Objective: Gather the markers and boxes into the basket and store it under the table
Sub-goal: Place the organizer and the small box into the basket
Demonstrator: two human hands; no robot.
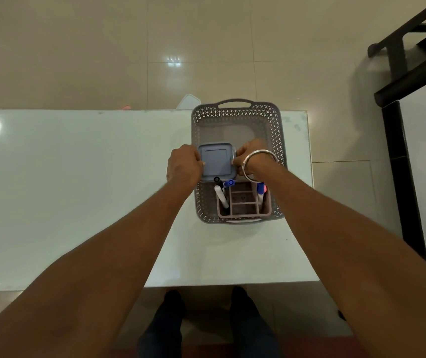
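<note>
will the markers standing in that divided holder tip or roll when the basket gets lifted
Probably they shift, not roll: the markers lean loosely in the holder. Its walls likely keep them in. The holder fills the basket width, so sliding seems unlikely.

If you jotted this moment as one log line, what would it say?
step: placing box | hands: left hand and right hand grip blue box over basket | markers in organizer | basket on table
</note>
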